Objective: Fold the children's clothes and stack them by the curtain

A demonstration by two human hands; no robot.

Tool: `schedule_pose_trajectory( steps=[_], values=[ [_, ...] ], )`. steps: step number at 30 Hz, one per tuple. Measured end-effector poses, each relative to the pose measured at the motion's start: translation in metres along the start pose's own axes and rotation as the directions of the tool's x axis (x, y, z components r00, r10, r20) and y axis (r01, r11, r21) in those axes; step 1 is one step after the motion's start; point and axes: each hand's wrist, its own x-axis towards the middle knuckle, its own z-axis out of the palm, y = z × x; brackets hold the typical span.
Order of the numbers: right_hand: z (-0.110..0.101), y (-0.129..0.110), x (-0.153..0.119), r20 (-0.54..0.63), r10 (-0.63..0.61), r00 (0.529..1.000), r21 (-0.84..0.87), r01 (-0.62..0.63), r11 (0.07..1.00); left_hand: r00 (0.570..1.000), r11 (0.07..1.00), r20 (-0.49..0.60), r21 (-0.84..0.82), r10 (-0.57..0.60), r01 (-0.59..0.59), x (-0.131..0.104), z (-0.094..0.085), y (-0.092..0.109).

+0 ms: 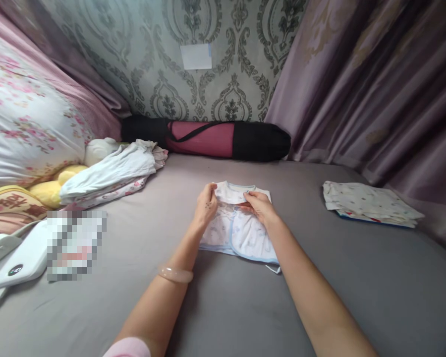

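Observation:
A small white baby shirt (250, 240) with pale prints and light blue edging lies on the grey bed sheet, its front facing up. My left hand (207, 204) pinches the shirt at its left side, below the neckline. On the other side my right hand (259, 206) grips it between thumb and fingers near the middle of the chest. Between the two hands a strip of the cloth is lifted and folded over. A white tie hangs out at the lower right hem. Some fingertips of both hands are hidden by the fabric.
To the right sits a stack of folded printed cloth (369, 202). Folded clothes (111, 173), a yellow plush toy (46, 192) and a white power bank (26, 253) are on the left. A black and maroon long bag (208, 140) lies along the wall.

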Motion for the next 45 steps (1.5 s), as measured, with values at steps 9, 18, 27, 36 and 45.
schedule_pose_trajectory(
  steps=[9,18,27,36,45],
  values=[
    [-0.017,0.004,0.002,0.116,-0.483,0.868,-0.782,0.38,0.494,0.971,0.911,0.23,0.386,0.06,-0.148,-0.004,-0.007,-0.019],
    [-0.013,-0.001,-0.025,0.167,-0.429,0.888,-0.982,0.191,0.011,0.954,0.866,0.299,0.48,-0.014,-0.138,-0.006,-0.011,-0.016],
    [0.035,-0.002,-0.012,0.444,-0.373,0.815,-0.894,0.428,-0.13,0.996,0.863,0.079,0.505,-0.051,0.004,-0.003,-0.011,-0.017],
    [0.069,0.025,0.006,0.491,-0.194,0.849,-0.869,0.495,-0.031,0.966,0.783,0.26,0.602,-0.007,-0.157,-0.008,-0.015,-0.006],
    [0.051,0.025,0.003,0.366,-0.212,0.906,-0.928,0.373,-0.007,0.957,0.751,0.281,0.647,-0.073,-0.133,-0.011,-0.02,0.002]
  ],
)
